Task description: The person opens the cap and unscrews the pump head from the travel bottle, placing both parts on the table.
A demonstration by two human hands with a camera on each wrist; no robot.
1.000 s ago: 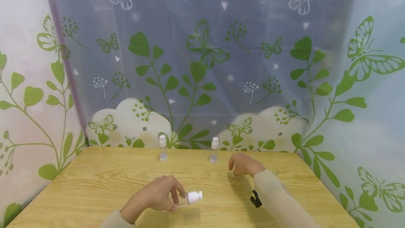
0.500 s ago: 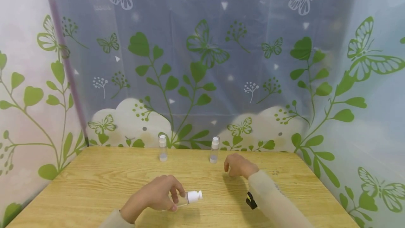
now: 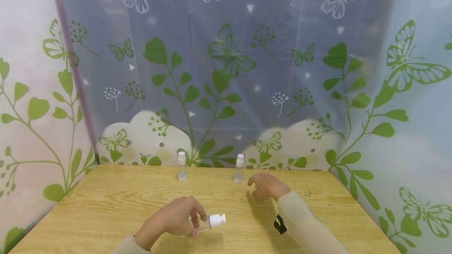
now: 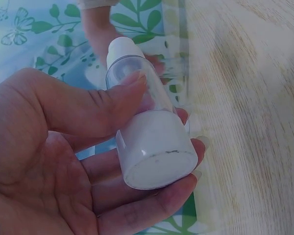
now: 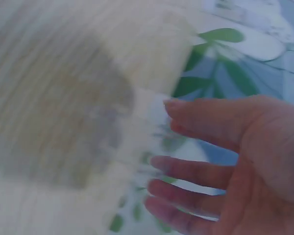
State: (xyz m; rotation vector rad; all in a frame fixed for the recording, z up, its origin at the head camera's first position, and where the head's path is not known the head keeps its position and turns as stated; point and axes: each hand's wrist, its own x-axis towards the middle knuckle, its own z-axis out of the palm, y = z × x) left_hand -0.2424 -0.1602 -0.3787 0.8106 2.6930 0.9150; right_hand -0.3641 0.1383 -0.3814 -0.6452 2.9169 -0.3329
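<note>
My left hand (image 3: 180,215) grips a small clear pump bottle (image 3: 214,220) with a white top, tilted on its side above the table with the top pointing right. In the left wrist view the thumb lies across the bottle (image 4: 157,147), whose white base faces the camera while the fingers wrap behind it. My right hand (image 3: 269,185) hovers over the table, just right of a standing clear bottle (image 3: 239,169) and apart from it. Its fingers (image 5: 196,171) are loosely bent with nothing between them in the right wrist view.
A second clear bottle (image 3: 181,167) with a white top stands upright near the back edge, left of the other. The wooden table (image 3: 116,191) ends at a patterned curtain (image 3: 226,89) with butterflies and leaves. A black clip (image 3: 280,224) sits by the right sleeve.
My right hand has shifted slightly left, closer to the right standing bottle. The left hand and the bottle it holds stay in nearly the same place.
</note>
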